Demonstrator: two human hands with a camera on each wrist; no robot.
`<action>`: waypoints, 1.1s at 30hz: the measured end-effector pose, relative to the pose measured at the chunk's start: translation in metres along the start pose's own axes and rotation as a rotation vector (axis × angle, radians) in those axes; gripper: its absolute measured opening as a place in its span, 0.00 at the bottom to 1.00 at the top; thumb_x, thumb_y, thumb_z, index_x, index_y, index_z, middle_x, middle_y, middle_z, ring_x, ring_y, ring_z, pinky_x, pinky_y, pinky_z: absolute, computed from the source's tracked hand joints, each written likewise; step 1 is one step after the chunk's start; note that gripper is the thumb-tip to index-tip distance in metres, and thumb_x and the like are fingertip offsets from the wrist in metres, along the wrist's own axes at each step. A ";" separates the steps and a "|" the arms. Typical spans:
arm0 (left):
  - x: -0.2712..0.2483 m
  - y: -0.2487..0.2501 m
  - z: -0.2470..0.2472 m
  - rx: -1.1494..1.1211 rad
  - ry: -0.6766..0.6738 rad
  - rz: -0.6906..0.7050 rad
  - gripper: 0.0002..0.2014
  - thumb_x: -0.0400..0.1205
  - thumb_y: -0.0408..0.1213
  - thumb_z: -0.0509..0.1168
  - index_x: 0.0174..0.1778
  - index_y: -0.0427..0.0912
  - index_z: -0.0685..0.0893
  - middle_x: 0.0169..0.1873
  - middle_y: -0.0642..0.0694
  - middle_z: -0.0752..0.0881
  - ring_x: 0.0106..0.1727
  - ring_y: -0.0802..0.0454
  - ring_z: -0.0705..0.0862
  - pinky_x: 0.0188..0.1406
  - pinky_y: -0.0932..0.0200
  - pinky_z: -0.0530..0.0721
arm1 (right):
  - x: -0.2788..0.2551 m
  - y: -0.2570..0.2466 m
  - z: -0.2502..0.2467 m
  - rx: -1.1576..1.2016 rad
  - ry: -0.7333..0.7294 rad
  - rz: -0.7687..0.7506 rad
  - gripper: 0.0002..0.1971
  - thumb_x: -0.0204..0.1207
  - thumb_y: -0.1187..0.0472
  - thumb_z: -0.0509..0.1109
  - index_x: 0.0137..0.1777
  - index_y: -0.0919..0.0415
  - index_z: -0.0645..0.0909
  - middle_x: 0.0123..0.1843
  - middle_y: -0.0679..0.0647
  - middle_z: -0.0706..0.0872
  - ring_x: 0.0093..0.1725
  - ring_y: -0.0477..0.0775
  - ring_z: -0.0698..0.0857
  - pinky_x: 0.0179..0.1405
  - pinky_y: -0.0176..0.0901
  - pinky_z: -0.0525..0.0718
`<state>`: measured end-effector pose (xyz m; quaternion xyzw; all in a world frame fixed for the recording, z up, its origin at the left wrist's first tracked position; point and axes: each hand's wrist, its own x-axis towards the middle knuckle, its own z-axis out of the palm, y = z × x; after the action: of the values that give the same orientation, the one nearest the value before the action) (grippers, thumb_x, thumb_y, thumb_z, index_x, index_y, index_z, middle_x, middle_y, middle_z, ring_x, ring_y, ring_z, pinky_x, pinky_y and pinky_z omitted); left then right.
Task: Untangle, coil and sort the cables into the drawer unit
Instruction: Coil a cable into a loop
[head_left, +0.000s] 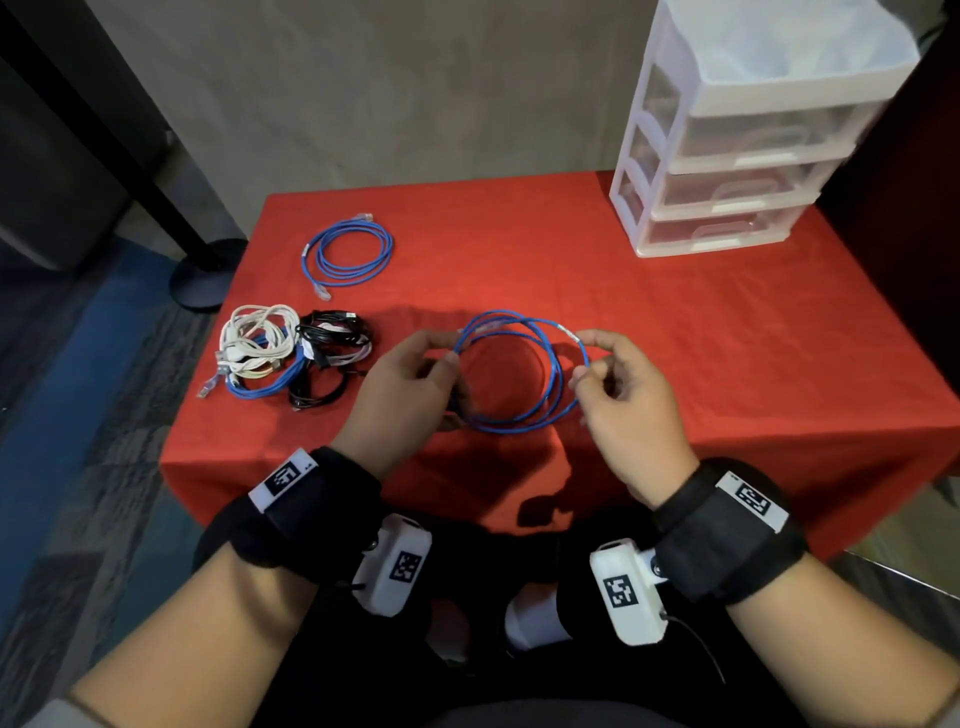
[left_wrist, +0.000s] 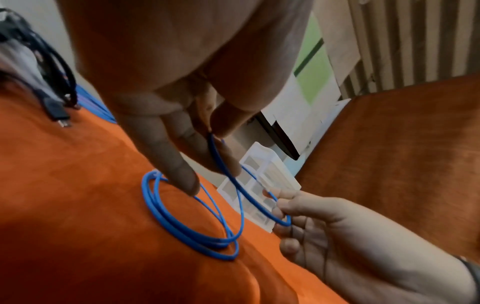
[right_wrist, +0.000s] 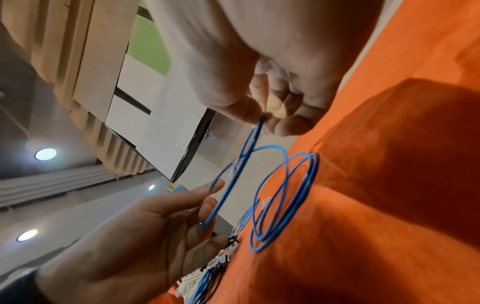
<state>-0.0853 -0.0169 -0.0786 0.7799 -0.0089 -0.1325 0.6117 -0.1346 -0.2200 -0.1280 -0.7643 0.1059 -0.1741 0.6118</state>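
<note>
I hold a blue network cable (head_left: 550, 384) as a loose loop above the front of the red tablecloth (head_left: 675, 322). My left hand (head_left: 448, 358) pinches the loop's left side between thumb and finger (left_wrist: 221, 123). My right hand (head_left: 584, 366) pinches its right side near a small white label, with the fingers curled (right_wrist: 283, 125). One clear plug of the cable (right_wrist: 235, 166) hangs free in the loop. A second blue cable (head_left: 348, 254), coiled, lies at the back left. The white drawer unit (head_left: 737, 171) stands at the back right, its drawers closed.
A tangle of white, black and blue cables (head_left: 291, 358) lies at the table's left, just beside my left hand. The table's front edge is right under my wrists. A black stand base (head_left: 202, 280) sits on the floor by the table's left side.
</note>
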 end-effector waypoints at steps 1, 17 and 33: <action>-0.001 0.000 0.000 0.042 -0.028 0.020 0.08 0.90 0.31 0.60 0.59 0.45 0.83 0.30 0.44 0.87 0.32 0.48 0.87 0.33 0.54 0.89 | 0.001 0.000 0.001 -0.007 0.018 -0.006 0.16 0.81 0.68 0.68 0.62 0.48 0.84 0.32 0.47 0.74 0.33 0.48 0.76 0.43 0.50 0.80; 0.000 -0.005 -0.001 0.235 -0.097 0.235 0.08 0.88 0.30 0.63 0.57 0.43 0.87 0.31 0.47 0.90 0.33 0.53 0.89 0.46 0.54 0.89 | 0.003 -0.003 -0.002 0.023 0.108 -0.003 0.15 0.82 0.72 0.65 0.57 0.53 0.87 0.31 0.43 0.75 0.29 0.41 0.71 0.32 0.34 0.72; -0.007 0.016 -0.005 -0.232 -0.332 -0.267 0.13 0.87 0.29 0.56 0.53 0.47 0.84 0.43 0.43 0.90 0.48 0.45 0.91 0.55 0.38 0.88 | 0.008 -0.021 -0.007 -0.127 -0.160 -0.206 0.16 0.83 0.70 0.66 0.58 0.49 0.88 0.56 0.47 0.92 0.60 0.44 0.88 0.67 0.45 0.82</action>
<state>-0.0886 -0.0151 -0.0613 0.6661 0.0092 -0.3387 0.6644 -0.1312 -0.2250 -0.1053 -0.8197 -0.0113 -0.1673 0.5477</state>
